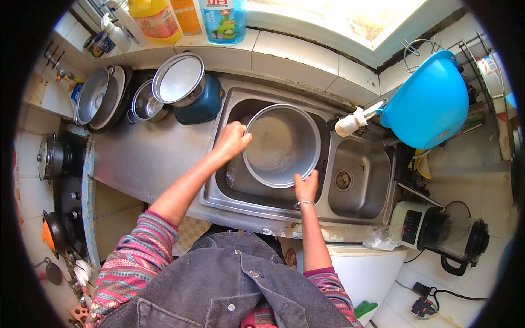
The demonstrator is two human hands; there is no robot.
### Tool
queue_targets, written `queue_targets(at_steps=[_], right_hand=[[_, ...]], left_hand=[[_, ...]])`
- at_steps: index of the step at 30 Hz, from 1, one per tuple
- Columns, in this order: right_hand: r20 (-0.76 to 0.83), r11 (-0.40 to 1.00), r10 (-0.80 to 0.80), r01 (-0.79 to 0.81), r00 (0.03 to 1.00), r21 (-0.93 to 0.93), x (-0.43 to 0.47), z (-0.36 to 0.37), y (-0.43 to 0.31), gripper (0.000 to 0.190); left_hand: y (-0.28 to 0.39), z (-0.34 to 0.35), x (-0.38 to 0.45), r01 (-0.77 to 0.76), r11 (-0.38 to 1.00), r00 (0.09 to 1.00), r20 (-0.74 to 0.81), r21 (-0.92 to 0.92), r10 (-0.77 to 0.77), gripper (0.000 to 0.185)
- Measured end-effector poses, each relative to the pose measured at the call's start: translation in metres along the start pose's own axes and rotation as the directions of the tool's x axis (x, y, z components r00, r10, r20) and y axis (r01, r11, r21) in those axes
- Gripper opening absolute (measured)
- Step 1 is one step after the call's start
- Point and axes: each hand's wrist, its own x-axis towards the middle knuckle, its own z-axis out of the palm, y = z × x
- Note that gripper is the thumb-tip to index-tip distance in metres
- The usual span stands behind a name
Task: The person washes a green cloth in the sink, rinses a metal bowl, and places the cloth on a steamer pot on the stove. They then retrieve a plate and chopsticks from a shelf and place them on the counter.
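Observation:
A large round metal pot (283, 143) is held over the bigger basin (242, 192) of a stainless steel double sink. My left hand (233, 139) grips its rim on the left side. On the near right side of the rim, my right hand (306, 186) has hold of it too; a bracelet circles that wrist. The pot's inside faces up at me and looks pale grey; whether water lies in it I cannot tell. Right of the pot, the faucet (350, 125) has a white covering on its spout and stands between the two basins.
The smaller basin (361, 180) has a drain strainer. A blue plastic basin (430, 102) leans at the right, above a blender (443, 233). Pots (149, 102) and a lidded dark blue container (199, 102) stand left of the sink. Detergent bottles (223, 22) line the sill.

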Motion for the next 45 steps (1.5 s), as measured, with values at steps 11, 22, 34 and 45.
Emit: queue_targets(at_steps=[11,22,34,45], right_hand=[[0.912,0.249,0.145,-0.906,0.385,0.343,-0.05,0.062,-0.007,0.019],[0.924,0.083,-0.31,-0.962,0.223,0.26,-0.054,0.099,-0.001,0.024],[0.719,0.797,0.442,-0.603,0.537,-0.039,0.018,0.0,0.008,0.036],[-0.07,0.846,-0.28,0.212,0.957,-0.49,0.138,-0.048,-0.087,0.04]], left_hand=[[0.17,0.008,0.091,-0.256,0.696,0.884,0.454,0.671,-0.113,0.02],[0.223,0.058,0.084,-0.515,0.424,0.771,0.619,0.745,-0.151,0.022],[0.104,-0.027,0.053,-0.095,0.913,0.951,0.306,0.397,-0.034,0.026],[-0.008,0.013,-0.051,0.41,0.89,0.912,0.122,-0.201,-0.393,0.028]])
